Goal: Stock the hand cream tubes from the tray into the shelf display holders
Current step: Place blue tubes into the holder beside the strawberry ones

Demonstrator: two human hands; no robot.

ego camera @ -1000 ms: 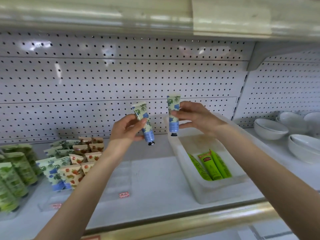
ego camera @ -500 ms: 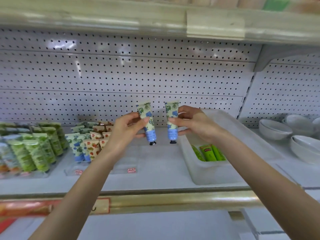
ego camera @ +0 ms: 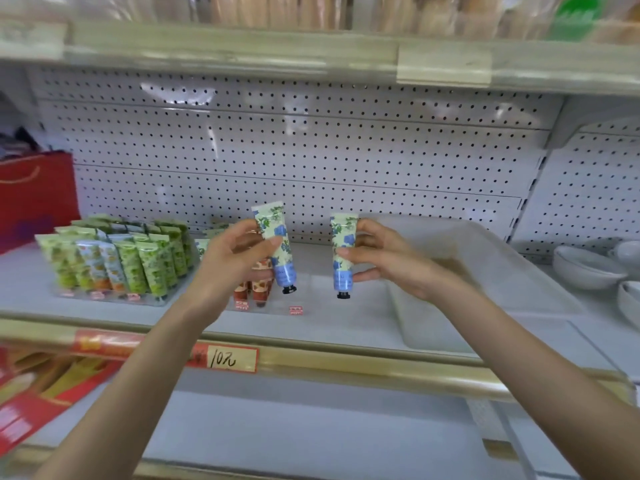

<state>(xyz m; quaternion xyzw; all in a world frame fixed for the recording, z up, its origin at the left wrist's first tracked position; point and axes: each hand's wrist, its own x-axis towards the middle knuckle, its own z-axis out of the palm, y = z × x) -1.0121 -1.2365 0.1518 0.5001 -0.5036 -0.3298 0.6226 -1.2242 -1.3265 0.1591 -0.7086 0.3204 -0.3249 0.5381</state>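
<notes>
Now farther apart, left hand (ego camera: 232, 261) pinches the left tube (ego camera: 284, 268), tilted; right hand (ego camera: 388, 261) pinches the right tube (ego camera: 343, 235), upright.

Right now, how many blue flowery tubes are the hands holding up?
2. One tilted tube in the left hand, one upright tube in the right hand. No others seem hidden in either grip.

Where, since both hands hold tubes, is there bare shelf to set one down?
Bare shelf lies between the tray and the clear holder of orange tubes, below the tube in the right hand. A thin strip also runs in front of the holders, along the gold shelf edge. Crowded: the green tubes at left and the bowls at right.
</notes>
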